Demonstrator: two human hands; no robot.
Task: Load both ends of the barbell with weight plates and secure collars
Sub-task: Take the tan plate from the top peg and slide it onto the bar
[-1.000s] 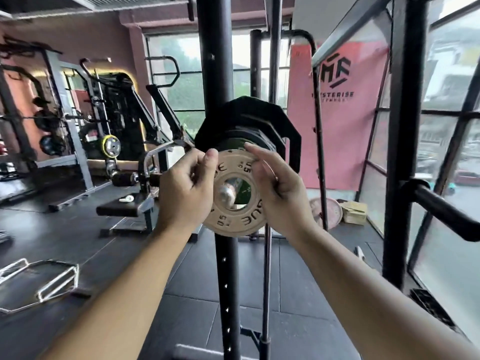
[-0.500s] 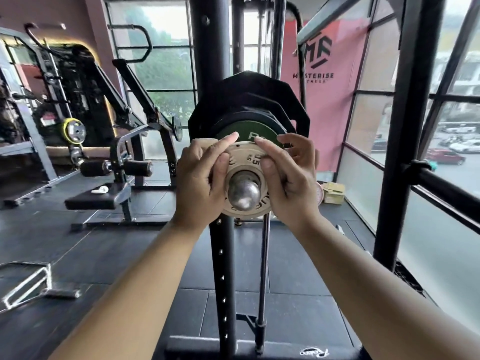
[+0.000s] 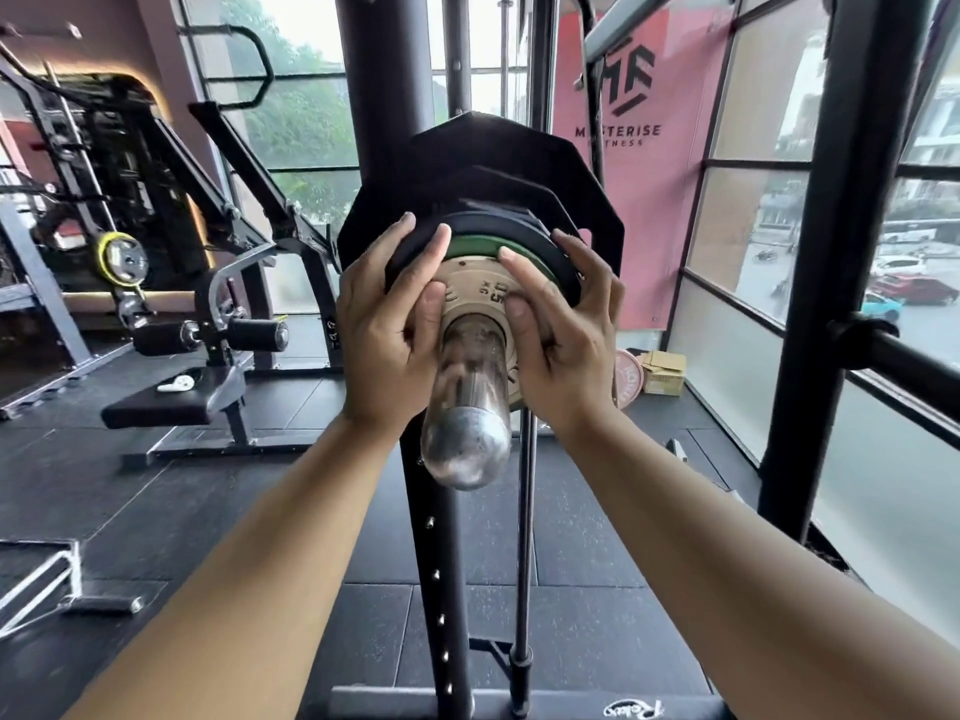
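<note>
**As the small plate meets the stack, this end waits on its collar**

Where a second ago the tan change plate (image 3: 475, 285) was only just threaded over the tip of the barbell sleeve (image 3: 467, 407), it now sits far up the sleeve, against or all but against the green plate (image 3: 472, 247). Behind the green plate come black plates, the largest a many-sided black plate (image 3: 483, 158). A long stretch of bare chrome sleeve now points back at the camera.

The left hand (image 3: 387, 324) and right hand (image 3: 561, 335) flank the sleeve. Their thumbs lie flat on the tan plate's face and their fingers spread, fairly straight, over the rims behind. This reads as a push rather than a closed hold. Whether the right hand's outer fingers hook behind a rim cannot be told.

Plate loading on this end looks essentially done. No collar is visible on the sleeve or in either hand, so securing probably comes next, and the far end is out of view.
</note>
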